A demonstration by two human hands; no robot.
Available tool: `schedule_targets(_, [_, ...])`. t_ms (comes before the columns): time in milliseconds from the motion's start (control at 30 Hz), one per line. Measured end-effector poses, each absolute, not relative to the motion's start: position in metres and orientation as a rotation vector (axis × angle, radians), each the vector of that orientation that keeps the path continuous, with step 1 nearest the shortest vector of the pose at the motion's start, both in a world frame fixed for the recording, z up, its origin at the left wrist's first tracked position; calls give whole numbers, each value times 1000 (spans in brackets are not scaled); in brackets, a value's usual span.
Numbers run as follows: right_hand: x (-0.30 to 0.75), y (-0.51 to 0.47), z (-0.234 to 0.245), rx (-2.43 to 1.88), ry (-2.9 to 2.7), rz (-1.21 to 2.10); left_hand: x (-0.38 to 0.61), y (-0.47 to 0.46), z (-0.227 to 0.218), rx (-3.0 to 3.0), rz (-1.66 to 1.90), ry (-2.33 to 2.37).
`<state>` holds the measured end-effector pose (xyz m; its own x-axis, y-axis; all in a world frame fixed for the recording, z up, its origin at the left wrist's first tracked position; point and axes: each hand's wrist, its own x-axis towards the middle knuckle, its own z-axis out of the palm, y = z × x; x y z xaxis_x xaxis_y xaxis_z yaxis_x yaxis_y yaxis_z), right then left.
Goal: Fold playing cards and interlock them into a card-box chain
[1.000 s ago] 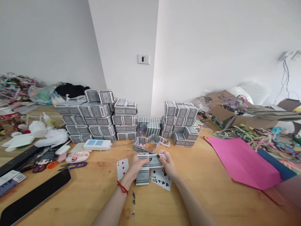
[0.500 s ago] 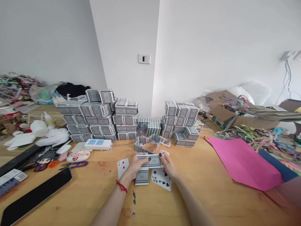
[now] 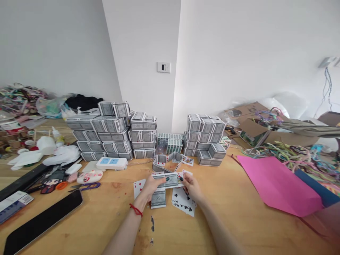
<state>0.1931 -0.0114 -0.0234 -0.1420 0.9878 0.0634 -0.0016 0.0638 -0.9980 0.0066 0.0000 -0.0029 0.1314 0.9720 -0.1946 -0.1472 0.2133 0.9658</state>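
Observation:
Between my two hands is a strip of folded playing cards (image 3: 171, 180), grey-patterned back facing me. My left hand (image 3: 152, 187) pinches its left part, thumb on top. My right hand (image 3: 191, 186) grips the right end, where a card face with red print shows. Just under my left hand lies a folded card piece (image 3: 158, 199), back up. Loose club cards (image 3: 183, 201) lie face up below my right hand, and a diamond card (image 3: 138, 187) sits left of my left hand. Beyond the hands stands an open ring of folded cards (image 3: 167, 162).
Stacks of card-made blocks (image 3: 103, 136) stand at the back left, more blocks (image 3: 204, 136) at the back right. A phone (image 3: 45, 221), scissors (image 3: 86, 186) and a power strip (image 3: 111, 163) lie to the left. Pink paper (image 3: 278, 184) and yarn (image 3: 281, 156) are on the right.
The strip's right end has lifted slightly, and more of a red-printed card face shows by my right fingers. Both hands still hold the strip. The whole view has shifted slightly.

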Motion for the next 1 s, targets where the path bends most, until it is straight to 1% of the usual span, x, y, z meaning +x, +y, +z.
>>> schedule_targets(267, [194, -10, -26, -1112, -1338, 1293, 7, 0, -3, 1003, 1041, 1124])
schedule_targets(700, [193, -13, -18, -1067, -1303, 1278, 9, -2, 4, 1093, 1075, 1127])
schedule_targets(867, [194, -13, -14, -1030, -1072, 1274, 9, -12, 22, 1522, 1313, 1207])
schedule_targets(1000, [199, -13, -10, -898, -928, 1575, 7, -25, 34, 2145, 1439, 1021])
